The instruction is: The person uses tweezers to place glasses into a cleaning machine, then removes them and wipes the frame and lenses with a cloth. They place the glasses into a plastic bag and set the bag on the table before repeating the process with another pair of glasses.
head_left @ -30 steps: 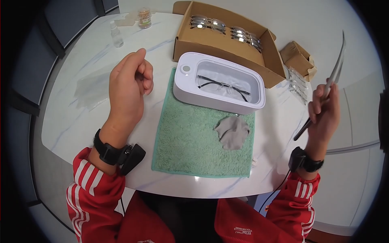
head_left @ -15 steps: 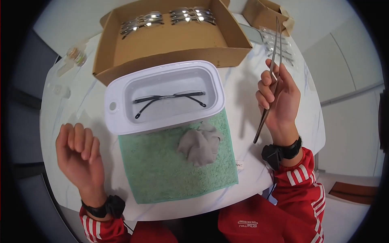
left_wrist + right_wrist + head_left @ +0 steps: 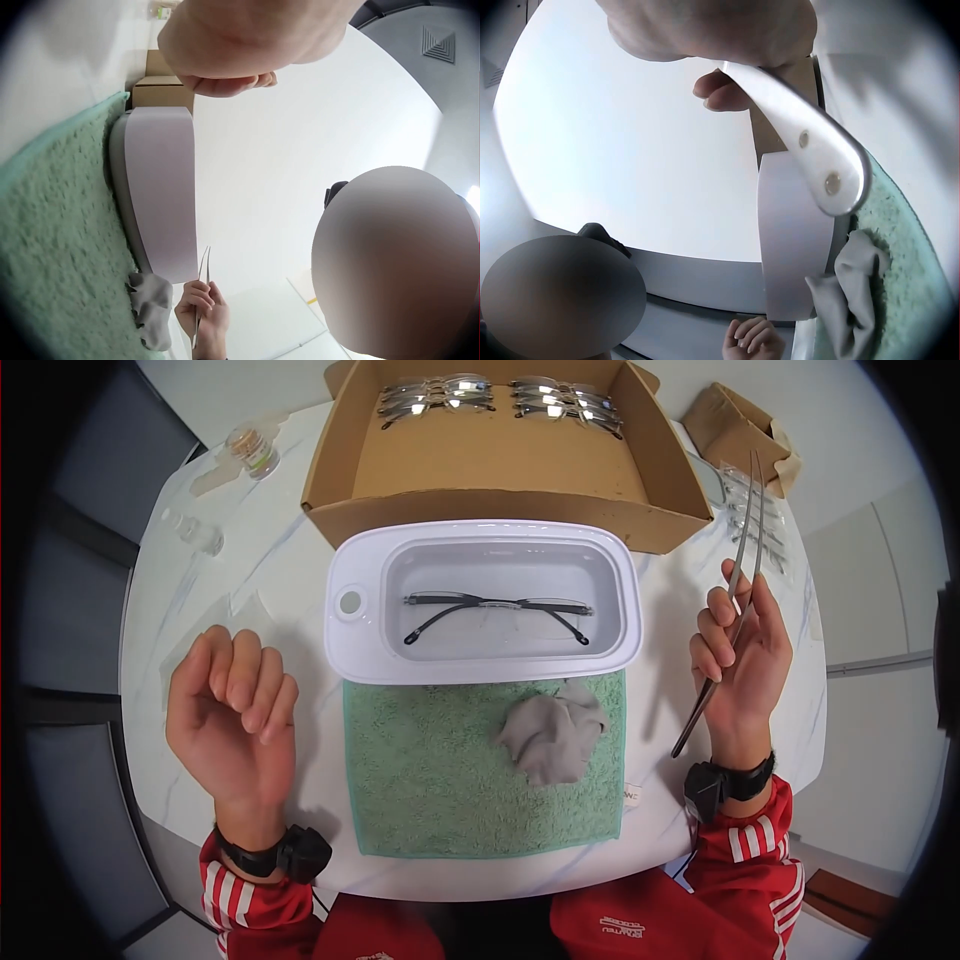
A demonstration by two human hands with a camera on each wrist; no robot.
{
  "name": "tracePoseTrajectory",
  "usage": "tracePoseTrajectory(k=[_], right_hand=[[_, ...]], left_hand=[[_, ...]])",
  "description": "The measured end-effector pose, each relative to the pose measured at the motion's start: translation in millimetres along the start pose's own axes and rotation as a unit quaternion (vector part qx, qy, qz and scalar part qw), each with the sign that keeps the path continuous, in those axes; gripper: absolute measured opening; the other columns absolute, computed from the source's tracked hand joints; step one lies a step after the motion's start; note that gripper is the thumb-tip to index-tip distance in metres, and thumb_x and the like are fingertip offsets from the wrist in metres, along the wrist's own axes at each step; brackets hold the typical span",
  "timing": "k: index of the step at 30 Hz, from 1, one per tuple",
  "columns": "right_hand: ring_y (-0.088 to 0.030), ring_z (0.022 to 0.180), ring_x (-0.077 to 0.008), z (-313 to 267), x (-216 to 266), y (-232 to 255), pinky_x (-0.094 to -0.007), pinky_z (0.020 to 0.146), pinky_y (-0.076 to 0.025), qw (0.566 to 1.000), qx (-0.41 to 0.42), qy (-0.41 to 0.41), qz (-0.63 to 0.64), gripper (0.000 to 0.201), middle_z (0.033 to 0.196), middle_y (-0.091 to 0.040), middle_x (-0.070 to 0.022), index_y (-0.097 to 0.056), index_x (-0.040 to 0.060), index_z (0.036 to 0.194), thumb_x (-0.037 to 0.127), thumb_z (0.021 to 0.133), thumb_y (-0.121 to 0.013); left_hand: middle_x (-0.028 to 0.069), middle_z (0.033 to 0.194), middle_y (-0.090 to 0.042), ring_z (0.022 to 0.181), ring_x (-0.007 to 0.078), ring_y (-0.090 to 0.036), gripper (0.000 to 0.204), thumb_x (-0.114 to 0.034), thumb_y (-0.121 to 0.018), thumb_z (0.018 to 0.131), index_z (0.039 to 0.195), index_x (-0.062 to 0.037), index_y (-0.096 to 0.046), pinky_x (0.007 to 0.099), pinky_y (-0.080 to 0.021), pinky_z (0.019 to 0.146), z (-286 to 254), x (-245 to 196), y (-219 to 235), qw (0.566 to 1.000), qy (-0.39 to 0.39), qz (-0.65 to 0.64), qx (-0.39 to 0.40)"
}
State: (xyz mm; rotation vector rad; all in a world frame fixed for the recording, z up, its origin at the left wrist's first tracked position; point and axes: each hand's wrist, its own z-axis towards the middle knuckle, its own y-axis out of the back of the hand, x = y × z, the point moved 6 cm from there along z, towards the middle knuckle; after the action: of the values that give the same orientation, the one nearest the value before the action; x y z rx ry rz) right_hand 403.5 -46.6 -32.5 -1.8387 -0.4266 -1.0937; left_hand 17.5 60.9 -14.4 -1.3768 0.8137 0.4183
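Note:
My right hand [image 3: 742, 650] grips long metal tweezers [image 3: 743, 565] between thumb and fingers, tips pointing up and apart. In the right wrist view the riveted rear end of the tweezers [image 3: 832, 180] sticks out below the hand. To the left, my left hand [image 3: 236, 710] hovers palm up over the table with fingers loosely curled and nothing in them. Between the hands stands a white ultrasonic cleaner [image 3: 350, 650] with its tub uncovered. A pair of eyeglasses [image 3: 500, 603] with dark temples lies inside the tub.
A crumpled grey cloth [image 3: 553, 740] lies on a green towel [image 3: 430, 790] before the cleaner. Behind, a cardboard box [image 3: 480, 470] holds several eyeglasses. A spray bottle [image 3: 195, 532] and a jar [image 3: 252, 452] stand back left; a smaller box [image 3: 730, 428] and bagged glasses [image 3: 752, 520] sit back right.
The head view has shifted and turned. My left hand has come back from beside the cleaner toward the table's front left, turning palm up. My right hand keeps holding the tweezers, whose tips now show apart.

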Motion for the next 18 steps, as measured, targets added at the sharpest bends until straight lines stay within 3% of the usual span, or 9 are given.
tracePoseTrajectory(k=[18], right_hand=[[-0.034,0.049,-0.0074,0,-12,-2,-0.0228,0.041,-0.030,1.000,0.005,-0.019,0.002,0.034,0.071,-0.046,0.0005,-0.055,0.0047,0.115,0.036,0.107,-0.043]], left_hand=[[0.0004,0.067,-0.040,0.054,0.0094,-0.033,0.030,-0.019,-0.043,0.104,0.076,-0.0115,-0.038,0.0243,-0.033,0.046,-3,2,1,1.000,0.006,0.006,-0.015]])
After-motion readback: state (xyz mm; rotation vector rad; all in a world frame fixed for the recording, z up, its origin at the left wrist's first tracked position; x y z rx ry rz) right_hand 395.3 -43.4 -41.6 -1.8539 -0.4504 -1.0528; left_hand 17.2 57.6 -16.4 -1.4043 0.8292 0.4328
